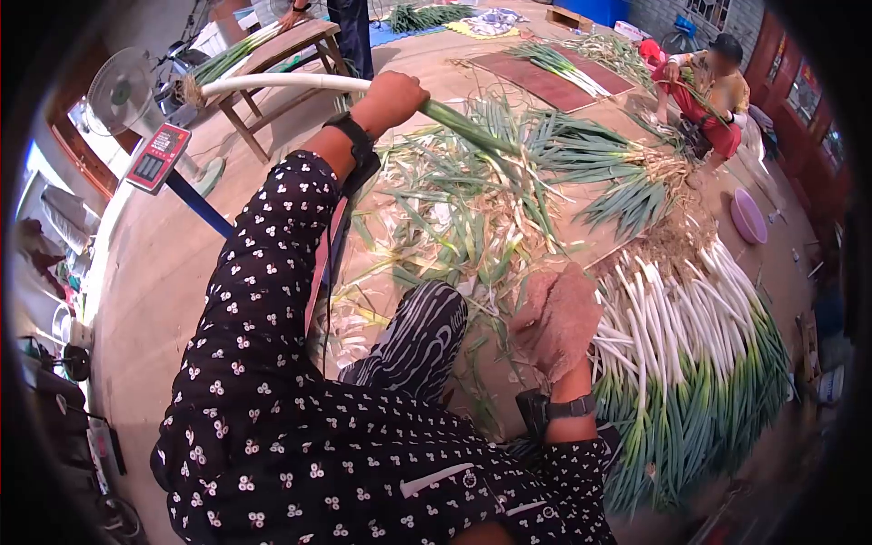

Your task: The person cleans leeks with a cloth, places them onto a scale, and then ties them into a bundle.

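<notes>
My left hand (392, 100) is raised, its fingers wrapped round one long green onion (282, 82). The white stem and rooty end point left, and the green leaves hang down to the right. Low down at centre right, my right hand (572, 386) is mostly covered by a brownish-pink cloth (556, 318), bunched in its grip; the fingers are hidden. Just right of that hand lies a big pile of green onions (672, 336) with white stems and green tops. Stripped leaves (454, 200) litter the floor in front of me.
More untrimmed green onions (599, 159) lie ahead. A digital scale display (159, 156), a fan (123, 91) and a wooden bench (282, 45) stand at left. Another person (713, 91) sits at the far right, near a purple basin (749, 216). Someone else stands behind the bench.
</notes>
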Tool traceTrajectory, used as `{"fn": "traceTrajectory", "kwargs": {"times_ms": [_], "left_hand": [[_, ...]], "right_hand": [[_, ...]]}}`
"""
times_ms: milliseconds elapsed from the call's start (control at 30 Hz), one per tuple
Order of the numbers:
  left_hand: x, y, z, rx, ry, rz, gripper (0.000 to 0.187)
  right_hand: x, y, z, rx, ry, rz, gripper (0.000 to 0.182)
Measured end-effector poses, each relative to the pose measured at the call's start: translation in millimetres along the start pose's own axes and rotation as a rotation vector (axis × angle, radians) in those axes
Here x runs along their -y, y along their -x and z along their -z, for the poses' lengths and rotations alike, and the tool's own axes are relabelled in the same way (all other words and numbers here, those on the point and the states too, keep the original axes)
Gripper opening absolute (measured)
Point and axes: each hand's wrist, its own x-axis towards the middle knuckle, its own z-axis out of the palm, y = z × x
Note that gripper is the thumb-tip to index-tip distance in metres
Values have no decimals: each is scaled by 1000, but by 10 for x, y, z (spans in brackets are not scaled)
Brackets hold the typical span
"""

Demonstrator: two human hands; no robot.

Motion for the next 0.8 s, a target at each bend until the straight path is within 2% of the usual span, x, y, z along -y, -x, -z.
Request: {"fn": "traceTrajectory", "kwargs": {"times_ms": [33,100,133,200,333,367,467,567,667,767,800], "left_hand": [[3,116,17,77,-64,-34,16],[7,409,102,243,-185,-94,11],[46,563,139,249,-159,-92,10],[143,835,287,253,-110,-70,9],[530,1223,617,319,-36,128,27],[656,1351,678,318,62,237,34],[805,1811,699,276,302,539,35],[705,2436,117,176,611,746,40],[326,3164,-586,147,739,944,45],[-21,3765,-1180,281,806,1119,57],[-98,3847,-1161,310,786,1179,55]], "right_hand": [[228,-51,144,-28,65,16,25],[278,-77,161,43,0,33,24],[312,-65,148,81,-35,45,24],[440,-11,126,171,-34,-96,21],[581,-81,108,-59,103,192,17],[618,-112,88,-122,132,267,18],[623,-60,-12,-6,130,151,25],[811,-41,-23,155,-409,-412,23],[411,135,-294,139,-167,-102,25],[29,276,-409,383,-933,-542,22],[-66,314,-424,453,-1182,-699,21]]}}
